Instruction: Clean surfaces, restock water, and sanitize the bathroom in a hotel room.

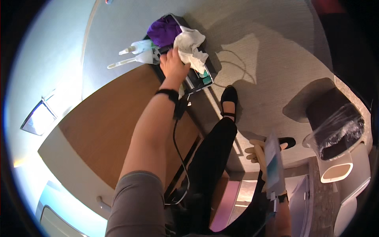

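My bare left hand [174, 66] reaches into a black caddy [208, 84], its fingertips at the edge of a white cloth [191, 49]. Part of the fingers is hidden, so a grip cannot be made out. Beside the white cloth lies a bunched purple cloth [164, 31]. A bottle with bluish contents [142, 46] and a pale plastic piece with a long stem [130, 62] stick out of the caddy's left side. Low on the right, my right hand [257, 152] wears a beige glove, fingers apart. A hanging badge holder [274, 169] covers much of it.
A brown tabletop [112, 118] lies under my left arm. A black cable [179, 148] runs from a small black object [180, 109] beside my wrist. At right stand a plastic-lined bin [334, 130] and a white container with an oval opening [337, 173]. My shoe [229, 96] rests on the carpet.
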`<state>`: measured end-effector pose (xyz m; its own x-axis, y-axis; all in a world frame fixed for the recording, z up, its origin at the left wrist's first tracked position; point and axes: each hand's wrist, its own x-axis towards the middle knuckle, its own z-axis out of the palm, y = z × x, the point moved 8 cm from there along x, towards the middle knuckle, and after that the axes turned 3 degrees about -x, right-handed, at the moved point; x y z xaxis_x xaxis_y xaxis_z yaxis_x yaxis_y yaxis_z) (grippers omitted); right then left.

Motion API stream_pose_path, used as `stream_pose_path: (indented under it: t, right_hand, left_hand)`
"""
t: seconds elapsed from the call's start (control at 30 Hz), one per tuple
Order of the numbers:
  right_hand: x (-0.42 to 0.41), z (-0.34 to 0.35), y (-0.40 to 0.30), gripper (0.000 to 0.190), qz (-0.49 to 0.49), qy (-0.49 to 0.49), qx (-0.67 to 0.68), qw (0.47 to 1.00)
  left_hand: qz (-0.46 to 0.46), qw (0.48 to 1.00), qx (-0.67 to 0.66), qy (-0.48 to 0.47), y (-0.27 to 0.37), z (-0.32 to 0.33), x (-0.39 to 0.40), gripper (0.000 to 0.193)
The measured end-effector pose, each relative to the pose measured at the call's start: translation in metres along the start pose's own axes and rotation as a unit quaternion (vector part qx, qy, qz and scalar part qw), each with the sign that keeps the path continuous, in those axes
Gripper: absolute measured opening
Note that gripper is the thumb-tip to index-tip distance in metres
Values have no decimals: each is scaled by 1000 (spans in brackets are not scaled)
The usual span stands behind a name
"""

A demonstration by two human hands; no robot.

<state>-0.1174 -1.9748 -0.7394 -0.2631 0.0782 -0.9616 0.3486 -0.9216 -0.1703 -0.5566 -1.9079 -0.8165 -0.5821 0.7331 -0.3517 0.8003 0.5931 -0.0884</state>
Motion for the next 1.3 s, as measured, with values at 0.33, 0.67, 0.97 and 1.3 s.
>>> stream_pose_path:
  t: [0.33,0.67,0.97,1.3]
  right_hand:
    - [-22,-66,17,31,8,66,52,996]
    - [-140,-174,52,30,-24,144,54,988]
    - [-148,-184,64,46,-99,76,217,968]
    - [-48,-115,52,32,-38,85,72,993]
  left_hand:
    - [9,992,119,-46,24,49,57,39]
    - [-67,938,-325,-105,-14,-75,-48,18]
    - [93,984,-20,-151,26,-8,-45,59]
    - [-49,998,23,-34,14,52,51,49]
